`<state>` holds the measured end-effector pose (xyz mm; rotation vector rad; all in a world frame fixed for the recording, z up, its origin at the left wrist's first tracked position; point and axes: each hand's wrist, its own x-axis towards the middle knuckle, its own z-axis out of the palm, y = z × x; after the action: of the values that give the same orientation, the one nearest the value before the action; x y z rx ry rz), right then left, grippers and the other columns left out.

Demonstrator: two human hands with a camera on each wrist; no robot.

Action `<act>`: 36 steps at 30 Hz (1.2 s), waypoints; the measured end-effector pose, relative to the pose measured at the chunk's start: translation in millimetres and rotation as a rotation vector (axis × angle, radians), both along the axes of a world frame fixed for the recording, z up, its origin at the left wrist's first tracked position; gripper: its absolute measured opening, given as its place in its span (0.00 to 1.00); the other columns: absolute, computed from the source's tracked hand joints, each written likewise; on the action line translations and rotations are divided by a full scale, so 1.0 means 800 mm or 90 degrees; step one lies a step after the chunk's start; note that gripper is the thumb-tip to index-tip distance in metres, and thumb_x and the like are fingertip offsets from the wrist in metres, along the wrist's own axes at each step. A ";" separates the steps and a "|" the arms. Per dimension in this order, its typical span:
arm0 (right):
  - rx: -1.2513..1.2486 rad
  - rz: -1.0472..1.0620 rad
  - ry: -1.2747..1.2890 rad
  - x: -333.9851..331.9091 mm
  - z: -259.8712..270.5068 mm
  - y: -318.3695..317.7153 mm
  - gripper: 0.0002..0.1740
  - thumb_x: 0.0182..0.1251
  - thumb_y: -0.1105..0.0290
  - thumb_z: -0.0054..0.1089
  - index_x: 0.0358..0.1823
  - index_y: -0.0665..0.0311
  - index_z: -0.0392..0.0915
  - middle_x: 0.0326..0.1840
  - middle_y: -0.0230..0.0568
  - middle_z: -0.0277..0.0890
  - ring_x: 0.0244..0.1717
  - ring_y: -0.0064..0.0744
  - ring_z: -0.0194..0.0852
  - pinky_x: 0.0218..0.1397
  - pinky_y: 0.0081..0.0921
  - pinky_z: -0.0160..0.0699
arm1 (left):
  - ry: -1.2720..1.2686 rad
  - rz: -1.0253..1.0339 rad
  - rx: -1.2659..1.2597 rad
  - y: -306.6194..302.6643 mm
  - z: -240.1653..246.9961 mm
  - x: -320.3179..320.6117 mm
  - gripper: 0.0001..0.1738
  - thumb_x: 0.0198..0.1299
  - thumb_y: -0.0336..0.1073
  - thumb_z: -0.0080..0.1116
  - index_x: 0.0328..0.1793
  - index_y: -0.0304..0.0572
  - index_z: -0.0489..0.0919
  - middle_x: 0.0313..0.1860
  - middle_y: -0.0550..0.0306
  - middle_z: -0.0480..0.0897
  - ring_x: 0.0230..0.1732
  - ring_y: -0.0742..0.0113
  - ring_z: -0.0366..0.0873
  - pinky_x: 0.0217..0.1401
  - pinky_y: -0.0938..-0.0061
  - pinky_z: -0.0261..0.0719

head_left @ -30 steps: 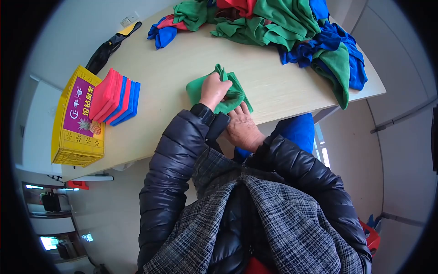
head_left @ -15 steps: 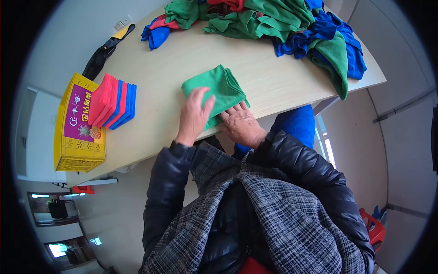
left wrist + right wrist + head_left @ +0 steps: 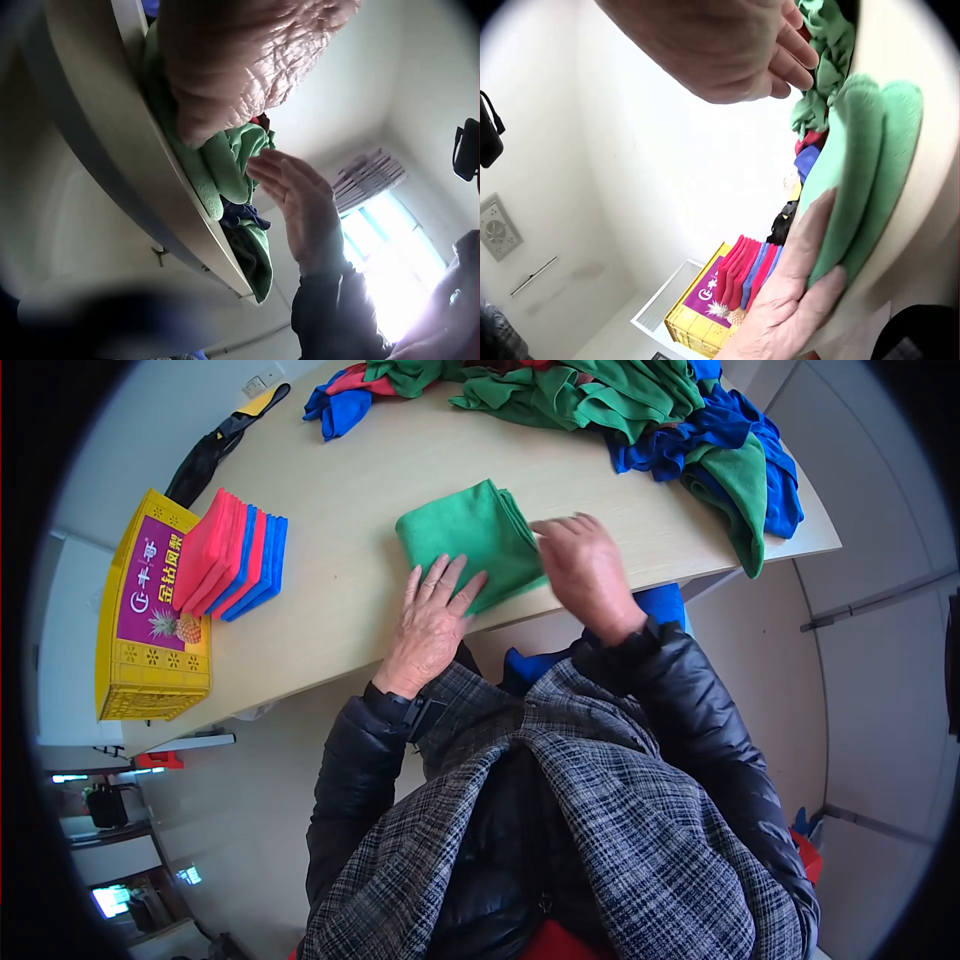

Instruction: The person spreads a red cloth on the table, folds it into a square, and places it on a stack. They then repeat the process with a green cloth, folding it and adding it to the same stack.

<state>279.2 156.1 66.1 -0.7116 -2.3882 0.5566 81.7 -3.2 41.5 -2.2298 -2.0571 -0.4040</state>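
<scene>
A green cloth [image 3: 470,545], folded into a thick layered pad, lies on the table near its front edge. My left hand [image 3: 430,628] rests on the pad's near left part with fingers spread and straight. In the right wrist view, the left hand's fingers [image 3: 812,225] lie along the cloth's top. My right hand [image 3: 590,572] is just right of the pad, its fingers loosely bent and holding nothing. From the left wrist, the right hand [image 3: 300,206] appears raised beside the folded green layers [image 3: 225,169].
A yellow box [image 3: 150,680] stands at the table's left, with a stack of folded red and blue cloths [image 3: 235,560] against it. Crumpled green cloths [image 3: 610,400] and blue cloths [image 3: 750,425] are heaped along the far side. A black strap [image 3: 210,460] lies behind the box.
The left hand let go of the cloth's fold, lifted off, and now lies flat on the pad. The right hand has left the near edge and moved up to the right side.
</scene>
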 end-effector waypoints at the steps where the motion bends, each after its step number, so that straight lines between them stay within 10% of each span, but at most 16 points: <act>1: 0.017 0.041 0.014 -0.017 0.001 -0.004 0.17 0.68 0.66 0.58 0.56 0.65 0.79 0.57 0.50 0.80 0.62 0.54 0.76 0.74 0.52 0.64 | 0.030 0.000 -0.013 0.000 0.000 0.000 0.35 0.61 0.35 0.66 0.77 0.52 0.70 0.79 0.47 0.65 0.81 0.46 0.58 0.84 0.46 0.51; 8: 0.096 0.070 -0.113 -0.139 -0.057 -0.020 0.33 0.76 0.49 0.49 0.74 0.62 0.68 0.78 0.49 0.63 0.81 0.54 0.53 0.81 0.50 0.51 | 0.022 -0.006 -0.049 -0.007 -0.004 -0.005 0.36 0.60 0.37 0.67 0.76 0.54 0.72 0.79 0.48 0.64 0.81 0.46 0.56 0.83 0.44 0.51; 24: 0.233 -0.149 -0.140 -0.090 -0.067 0.035 0.32 0.75 0.50 0.53 0.73 0.61 0.68 0.78 0.48 0.63 0.79 0.52 0.56 0.79 0.51 0.56 | -0.076 0.095 0.068 -0.054 -0.016 0.002 0.38 0.57 0.34 0.70 0.76 0.46 0.70 0.77 0.48 0.67 0.76 0.46 0.64 0.78 0.53 0.63; 36: 0.150 0.009 -0.113 -0.107 -0.084 0.015 0.33 0.77 0.50 0.48 0.75 0.63 0.65 0.79 0.50 0.61 0.81 0.53 0.53 0.81 0.52 0.53 | -0.076 0.276 0.176 -0.024 -0.019 0.036 0.28 0.55 0.34 0.72 0.61 0.36 0.75 0.60 0.44 0.75 0.54 0.46 0.81 0.54 0.58 0.82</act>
<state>193.9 167.9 -1.0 -0.6640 -2.5693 0.2180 110.8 -22.5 26.3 -1.5866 -2.2955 -0.7367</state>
